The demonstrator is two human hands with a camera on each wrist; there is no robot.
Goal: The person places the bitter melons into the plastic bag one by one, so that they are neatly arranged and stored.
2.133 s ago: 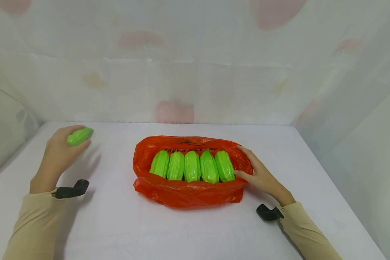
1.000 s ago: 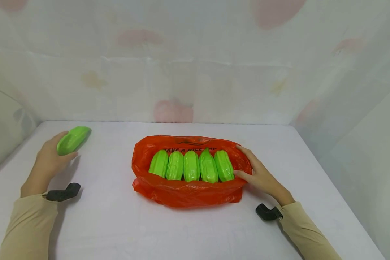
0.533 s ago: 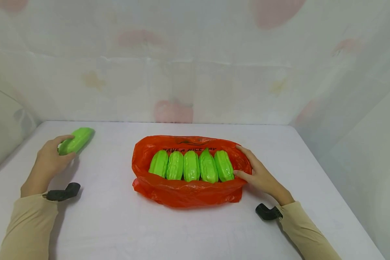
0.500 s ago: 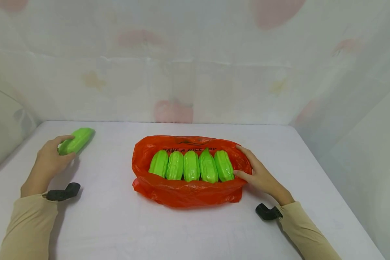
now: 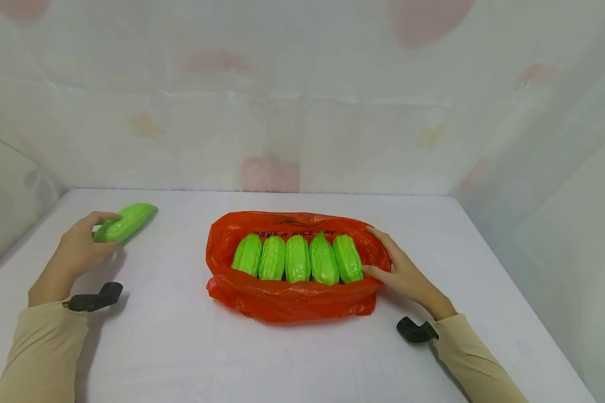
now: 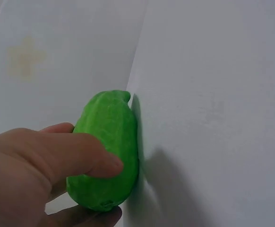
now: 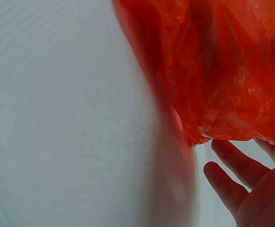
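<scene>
A glossy green bitter melon (image 5: 128, 221), ribbed and pointed at one end, is at the table's far left. My left hand (image 5: 78, 249) grips its near end between thumb and fingers. The left wrist view shows the thumb across the bitter melon (image 6: 111, 123), whose side is against or very close to the white surface. A red plastic bag (image 5: 297, 302) sits mid-table, its mouth spread wide, with a row of several bitter melons (image 5: 297, 258) inside. My right hand (image 5: 405, 274) holds the bag's right rim; in the right wrist view, some fingertips (image 7: 225, 187) are just outside the red plastic.
The white table (image 5: 181, 358) is bounded by a pale patterned curtain (image 5: 333, 129) at the back and by hanging sheets at both sides. Black curved wrist mounts (image 5: 96, 298) stick out inward from both sleeves.
My left hand first moved left and nearer with the bitter melon, then its fingers shifted on it. The melon now lies slightly farther right, at a flatter angle. Right hand and bag stay put.
</scene>
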